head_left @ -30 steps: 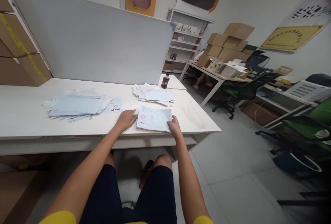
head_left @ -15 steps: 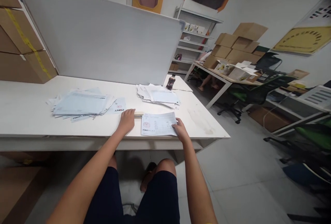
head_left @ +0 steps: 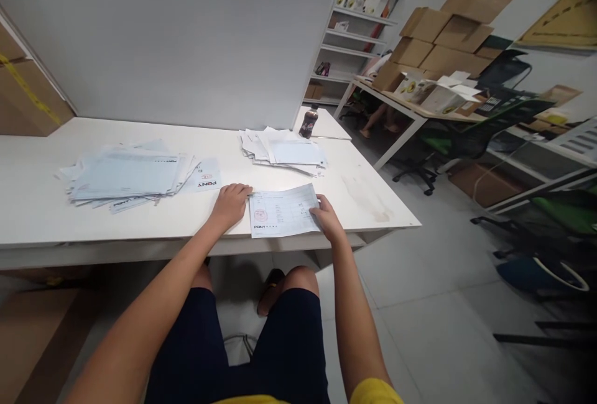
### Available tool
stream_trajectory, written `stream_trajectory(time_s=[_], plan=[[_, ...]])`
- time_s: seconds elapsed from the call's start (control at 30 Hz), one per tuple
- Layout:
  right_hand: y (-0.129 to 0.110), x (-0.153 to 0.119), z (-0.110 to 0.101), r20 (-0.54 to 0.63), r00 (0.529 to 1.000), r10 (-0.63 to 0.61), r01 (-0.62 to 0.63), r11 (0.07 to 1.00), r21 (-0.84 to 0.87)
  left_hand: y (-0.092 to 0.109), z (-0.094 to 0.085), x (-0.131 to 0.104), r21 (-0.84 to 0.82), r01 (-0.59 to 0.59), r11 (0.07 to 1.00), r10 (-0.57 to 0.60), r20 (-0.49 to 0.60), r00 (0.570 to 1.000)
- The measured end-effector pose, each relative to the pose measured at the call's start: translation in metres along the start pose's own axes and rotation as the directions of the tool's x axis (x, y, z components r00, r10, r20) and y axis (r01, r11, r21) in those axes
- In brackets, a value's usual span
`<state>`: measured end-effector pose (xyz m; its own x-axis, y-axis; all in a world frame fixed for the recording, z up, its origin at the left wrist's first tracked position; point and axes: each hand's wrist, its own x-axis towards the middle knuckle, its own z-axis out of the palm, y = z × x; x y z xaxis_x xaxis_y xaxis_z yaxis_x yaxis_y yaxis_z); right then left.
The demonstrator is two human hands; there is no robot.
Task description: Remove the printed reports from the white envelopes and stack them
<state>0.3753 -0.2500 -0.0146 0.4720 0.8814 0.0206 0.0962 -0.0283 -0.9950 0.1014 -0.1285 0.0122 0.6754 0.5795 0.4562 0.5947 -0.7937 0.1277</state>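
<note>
A pale blue printed sheet (head_left: 283, 210) with a red stamp lies at the table's front edge. My right hand (head_left: 327, 217) grips its right edge between thumb and fingers. At its upper left corner is my left hand (head_left: 232, 204), fingers closed together; what they hold, if anything, is hidden. To the left lies a messy pile of pale blue sheets (head_left: 125, 173), with one stamped sheet (head_left: 205, 175) sticking out on its right. A second pile of papers (head_left: 291, 151) sits behind the sheet in my right hand.
A dark bottle (head_left: 308, 122) stands behind the second pile. A whiteboard (head_left: 186, 37) rises along the back of the white table (head_left: 186, 225). Cardboard boxes (head_left: 35, 96) stand at the left. Beyond are a table with stacked boxes (head_left: 461, 34), office chairs and a person's legs (head_left: 380, 118).
The view has shifted downward and closer. A light wooden strip seen between my left hand and the sheet is now hidden. The sheet's upper left corner has come to my left fingers.
</note>
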Motion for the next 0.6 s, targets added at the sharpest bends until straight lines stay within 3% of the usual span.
stream_trajectory(time_s=[0.37, 0.5, 0.6], plan=[[0.000, -0.012, 0.009, -0.061, 0.997, -0.037, 0.040, 0.999, 0.038, 0.006, -0.006, -0.001, 0.052, 0.044, 0.998, -0.040, -0.076, 0.996], [0.006, -0.010, 0.011, -0.202, 0.978, -0.050, 0.090, 0.976, 0.197, 0.005, -0.003, -0.004, 0.052, 0.103, 0.993, -0.095, -0.133, 0.987], [0.002, 0.014, 0.013, -0.352, 0.934, -0.062, 0.163, 0.950, 0.265, 0.004, 0.001, -0.005, 0.054, 0.179, 0.982, -0.172, -0.124, 0.977]])
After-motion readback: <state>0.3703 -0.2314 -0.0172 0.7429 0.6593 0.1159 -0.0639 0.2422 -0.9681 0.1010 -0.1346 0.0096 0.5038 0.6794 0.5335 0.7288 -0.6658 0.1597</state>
